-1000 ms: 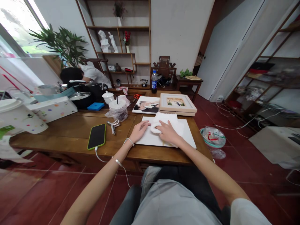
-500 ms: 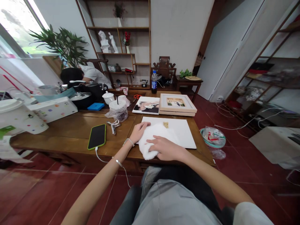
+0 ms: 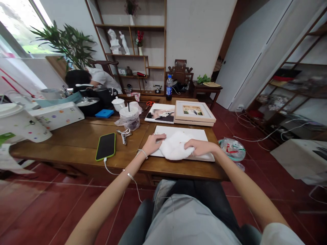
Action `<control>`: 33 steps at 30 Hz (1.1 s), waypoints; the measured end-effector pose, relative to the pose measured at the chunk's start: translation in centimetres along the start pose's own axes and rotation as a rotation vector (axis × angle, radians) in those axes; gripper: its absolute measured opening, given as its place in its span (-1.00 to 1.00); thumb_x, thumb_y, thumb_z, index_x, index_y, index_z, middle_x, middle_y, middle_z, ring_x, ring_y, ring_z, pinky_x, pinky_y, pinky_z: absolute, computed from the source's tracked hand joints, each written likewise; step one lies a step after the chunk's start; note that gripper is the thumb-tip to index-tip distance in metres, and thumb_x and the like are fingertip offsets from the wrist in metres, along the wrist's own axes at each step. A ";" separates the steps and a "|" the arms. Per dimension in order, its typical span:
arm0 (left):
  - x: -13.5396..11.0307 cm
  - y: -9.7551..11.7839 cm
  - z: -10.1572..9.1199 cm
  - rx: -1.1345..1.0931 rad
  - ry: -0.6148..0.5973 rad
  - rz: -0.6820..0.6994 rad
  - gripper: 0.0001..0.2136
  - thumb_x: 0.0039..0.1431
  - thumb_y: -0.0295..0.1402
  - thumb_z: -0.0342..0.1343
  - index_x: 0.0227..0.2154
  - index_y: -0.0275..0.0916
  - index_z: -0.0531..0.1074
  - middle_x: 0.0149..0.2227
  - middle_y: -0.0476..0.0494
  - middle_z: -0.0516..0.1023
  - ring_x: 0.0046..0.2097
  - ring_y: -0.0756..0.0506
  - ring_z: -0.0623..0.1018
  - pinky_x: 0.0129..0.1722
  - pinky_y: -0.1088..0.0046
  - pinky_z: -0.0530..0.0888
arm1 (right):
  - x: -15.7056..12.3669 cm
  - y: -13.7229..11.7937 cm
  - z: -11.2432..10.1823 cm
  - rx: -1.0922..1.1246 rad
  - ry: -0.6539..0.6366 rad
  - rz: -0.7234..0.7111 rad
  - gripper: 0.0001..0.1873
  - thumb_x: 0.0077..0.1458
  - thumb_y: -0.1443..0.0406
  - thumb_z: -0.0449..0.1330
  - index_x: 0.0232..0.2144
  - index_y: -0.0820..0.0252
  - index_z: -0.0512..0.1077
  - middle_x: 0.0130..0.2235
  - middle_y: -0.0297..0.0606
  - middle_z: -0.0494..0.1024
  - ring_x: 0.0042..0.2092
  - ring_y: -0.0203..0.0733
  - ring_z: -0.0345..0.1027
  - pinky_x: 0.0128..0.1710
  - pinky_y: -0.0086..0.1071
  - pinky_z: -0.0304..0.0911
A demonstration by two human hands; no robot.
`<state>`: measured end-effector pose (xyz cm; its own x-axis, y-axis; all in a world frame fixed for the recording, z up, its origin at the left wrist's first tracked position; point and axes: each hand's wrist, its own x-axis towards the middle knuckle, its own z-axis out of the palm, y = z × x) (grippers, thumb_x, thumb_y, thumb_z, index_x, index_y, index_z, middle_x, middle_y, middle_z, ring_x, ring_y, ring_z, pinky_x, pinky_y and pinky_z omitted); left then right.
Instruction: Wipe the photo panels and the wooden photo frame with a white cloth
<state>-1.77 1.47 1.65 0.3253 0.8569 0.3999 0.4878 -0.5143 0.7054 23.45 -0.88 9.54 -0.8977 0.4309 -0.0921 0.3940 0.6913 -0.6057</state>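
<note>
A fluffy white cloth (image 3: 173, 148) lies bunched on a flat white board (image 3: 198, 133) at the table's front edge. My right hand (image 3: 201, 147) grips the cloth's right side with bent fingers. At the board's left side my left hand (image 3: 153, 143) lies with its fingers stretched out, touching the board beside the cloth. The cloth covers the middle of the board, and the small brass-coloured piece there is out of sight.
Behind the board lie a framed picture (image 3: 195, 117) and a photo panel (image 3: 160, 117). To the left are a phone (image 3: 106, 146) on a cable, a metal object (image 3: 124, 135), a bagged cup (image 3: 129, 117) and a blue box (image 3: 104, 113). A bottle (image 3: 169, 89) stands farther back.
My right hand has moved right and away from me, dragging the cloth across the board and over the brass-coloured piece. My left hand has stayed nearly in place.
</note>
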 end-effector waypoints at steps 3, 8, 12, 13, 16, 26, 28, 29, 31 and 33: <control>0.1 0.0 -0.1 0.007 -0.010 -0.005 -0.75 0.06 -0.39 0.01 -0.23 -0.19 0.52 -0.10 -0.12 0.52 0.00 -0.16 0.46 0.16 0.14 0.15 | -0.2 1.5 -0.6 -0.004 0.091 0.046 -0.84 -0.13 0.30 0.18 -0.44 0.29 0.41 -0.41 -0.35 0.44 -0.34 -0.24 0.28 -0.29 -0.44 0.17; 0.1 0.0 0.0 -0.006 0.013 -0.016 -0.76 0.07 -0.37 0.01 -0.23 -0.17 0.52 -0.11 -0.08 0.53 -0.01 -0.14 0.47 0.15 0.18 0.19 | 0.3 3.7 -1.2 -0.055 0.316 0.135 -0.80 -0.16 0.30 0.21 -0.40 0.29 0.40 -0.33 -0.28 0.47 -0.30 -0.17 0.29 -0.26 -0.40 0.15; 0.1 -0.1 0.1 -0.010 0.019 -0.026 -0.76 0.07 -0.36 0.01 -0.25 -0.19 0.53 -0.13 -0.09 0.54 -0.02 -0.13 0.48 0.14 0.19 0.22 | 2.3 4.3 -1.2 -0.133 0.507 0.165 -0.75 -0.14 0.42 0.09 -0.31 0.26 0.39 -0.24 -0.24 0.48 -0.25 -0.14 0.30 -0.23 -0.38 0.14; 0.1 -0.1 0.1 -0.005 0.020 -0.023 -0.77 0.07 -0.36 0.01 -0.25 -0.19 0.53 -0.13 -0.09 0.54 -0.03 -0.13 0.49 0.13 0.20 0.24 | 3.1 4.2 -1.2 -0.148 0.521 0.155 -0.71 -0.15 0.44 0.07 -0.28 0.26 0.39 -0.22 -0.23 0.48 -0.23 -0.13 0.30 -0.22 -0.38 0.14; 0.1 -0.1 0.0 0.027 0.028 -0.010 -0.77 0.07 -0.36 0.02 -0.25 -0.18 0.53 -0.16 -0.07 0.56 -0.04 -0.13 0.50 0.08 0.24 0.30 | 5.7 3.6 -1.1 -0.203 0.484 0.099 -0.61 -0.20 0.49 0.02 -0.24 0.26 0.40 -0.20 -0.22 0.49 -0.20 -0.11 0.32 -0.21 -0.38 0.14; 0.1 -0.2 0.0 0.094 0.052 0.021 -0.79 0.06 -0.38 0.04 -0.28 -0.17 0.54 -0.22 -0.05 0.59 -0.11 -0.12 0.53 -0.02 0.34 0.40 | 9.8 1.9 -1.0 -0.362 0.421 0.201 -0.54 -0.13 0.46 -0.02 -0.13 0.20 0.39 -0.15 -0.16 0.50 -0.15 -0.06 0.34 -0.24 -0.39 0.16; 0.0 -0.1 0.0 0.071 0.048 0.022 -0.78 0.07 -0.37 0.03 -0.27 -0.18 0.54 -0.19 -0.06 0.57 -0.07 -0.12 0.52 0.02 0.30 0.37 | 8.6 2.0 -0.9 -0.384 0.447 0.272 -0.50 -0.13 0.47 -0.03 -0.09 0.20 0.38 -0.12 -0.14 0.50 -0.13 -0.04 0.33 -0.22 -0.38 0.17; 0.0 -0.1 0.0 0.058 0.046 0.019 -0.78 0.07 -0.37 0.03 -0.26 -0.18 0.53 -0.17 -0.07 0.57 -0.06 -0.12 0.51 0.05 0.28 0.35 | 7.8 2.2 -0.8 -0.391 0.461 0.307 -0.48 -0.14 0.48 -0.03 -0.08 0.20 0.37 -0.12 -0.14 0.50 -0.13 -0.03 0.34 -0.21 -0.37 0.17; 0.0 -0.1 0.1 0.038 0.043 0.008 -0.77 0.07 -0.37 0.02 -0.25 -0.20 0.53 -0.14 -0.09 0.55 -0.04 -0.12 0.50 0.09 0.25 0.31 | 5.9 2.8 -0.7 -0.385 0.489 0.358 -0.47 -0.15 0.48 -0.04 -0.07 0.20 0.37 -0.12 -0.15 0.50 -0.14 -0.03 0.34 -0.19 -0.35 0.18; 0.0 -0.1 0.2 0.031 0.044 0.000 -0.77 0.07 -0.38 0.02 -0.25 -0.21 0.53 -0.13 -0.11 0.54 -0.04 -0.12 0.50 0.11 0.22 0.27 | 3.8 3.7 -0.6 -0.379 0.539 0.405 -0.45 -0.14 0.47 -0.04 -0.04 0.21 0.36 -0.07 -0.16 0.48 -0.10 -0.03 0.32 -0.12 -0.33 0.17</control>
<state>-1.66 1.54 1.43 0.2896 0.8570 0.4262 0.5127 -0.5149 0.6871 21.65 3.71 7.43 -0.4869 0.8484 0.2077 0.7991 0.5287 -0.2862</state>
